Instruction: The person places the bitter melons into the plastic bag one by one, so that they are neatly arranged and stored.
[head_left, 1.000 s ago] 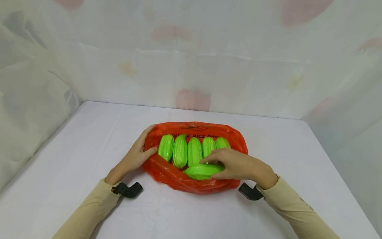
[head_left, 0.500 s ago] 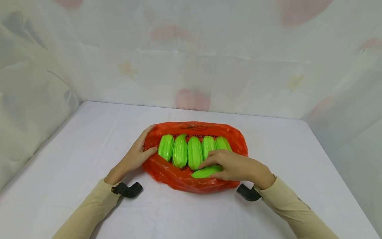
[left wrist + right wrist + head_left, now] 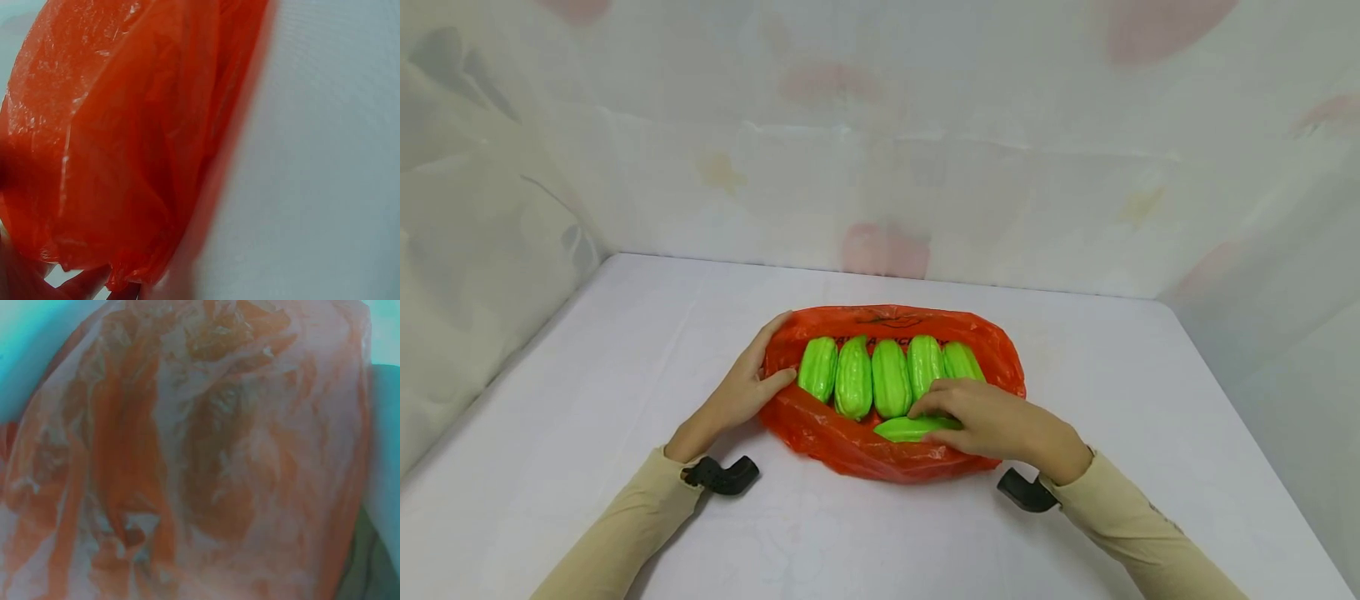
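An open red plastic bag [image 3: 850, 454] lies on the table, with a row of several bright green ridged gourds [image 3: 853, 379] inside. At its left rim, my left hand [image 3: 741, 392] holds the plastic, thumb over the edge and fingers spread toward the far side. My right hand [image 3: 992, 421] reaches in over the right rim and grips another green ridged gourd [image 3: 902, 429], which lies crosswise in front of the row. That gourd's right end is hidden by the hand. In the left wrist view the bag [image 3: 137, 137] fills the left half; the right wrist view shows blurred red plastic [image 3: 206, 456].
A white-covered table [image 3: 880, 542] spreads around the bag. Pale printed curtains [image 3: 880, 167] stand behind and at both sides. Black curved wrist mounts [image 3: 733, 477] stick out beneath both sleeves.
My right hand and the crosswise gourd have settled lower behind the bag's front edge. Gourds in the right part of the row have shifted slightly away from me. My left hand stays put.
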A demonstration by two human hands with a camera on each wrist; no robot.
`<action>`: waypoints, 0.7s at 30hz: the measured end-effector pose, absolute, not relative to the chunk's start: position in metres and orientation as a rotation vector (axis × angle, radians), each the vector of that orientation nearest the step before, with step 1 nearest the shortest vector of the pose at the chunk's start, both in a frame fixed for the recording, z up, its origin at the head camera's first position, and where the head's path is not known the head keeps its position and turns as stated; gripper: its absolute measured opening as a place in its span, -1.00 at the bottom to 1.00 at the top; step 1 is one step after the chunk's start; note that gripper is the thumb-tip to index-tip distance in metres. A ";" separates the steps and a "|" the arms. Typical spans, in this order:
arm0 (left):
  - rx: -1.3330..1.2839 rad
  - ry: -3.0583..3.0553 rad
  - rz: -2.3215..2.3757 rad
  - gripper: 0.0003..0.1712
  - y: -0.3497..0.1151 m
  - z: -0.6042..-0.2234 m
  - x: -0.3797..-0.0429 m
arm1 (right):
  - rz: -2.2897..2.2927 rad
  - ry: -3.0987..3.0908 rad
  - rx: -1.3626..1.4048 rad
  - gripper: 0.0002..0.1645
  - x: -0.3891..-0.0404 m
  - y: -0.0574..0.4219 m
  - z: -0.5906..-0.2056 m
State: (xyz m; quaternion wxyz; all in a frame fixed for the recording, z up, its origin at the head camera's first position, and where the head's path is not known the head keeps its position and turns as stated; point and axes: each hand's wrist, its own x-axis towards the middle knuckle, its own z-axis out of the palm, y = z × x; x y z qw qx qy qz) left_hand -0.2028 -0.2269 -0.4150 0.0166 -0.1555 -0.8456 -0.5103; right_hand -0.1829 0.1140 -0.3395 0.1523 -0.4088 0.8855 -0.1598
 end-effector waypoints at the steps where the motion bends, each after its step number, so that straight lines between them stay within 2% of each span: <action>1: -0.484 -2.629 -1.582 -0.13 -0.227 -0.415 -0.203 | -0.464 2.547 -1.181 -0.65 -0.183 0.115 -0.339; 13: -0.495 -2.614 -1.571 -0.19 -0.229 -0.415 -0.203 | -0.670 2.823 -1.129 -0.53 -0.192 0.134 -0.327; 21: -0.435 -2.589 -1.490 -0.26 -0.233 -0.408 -0.203 | -0.826 2.988 -1.090 -0.56 -0.209 0.155 -0.332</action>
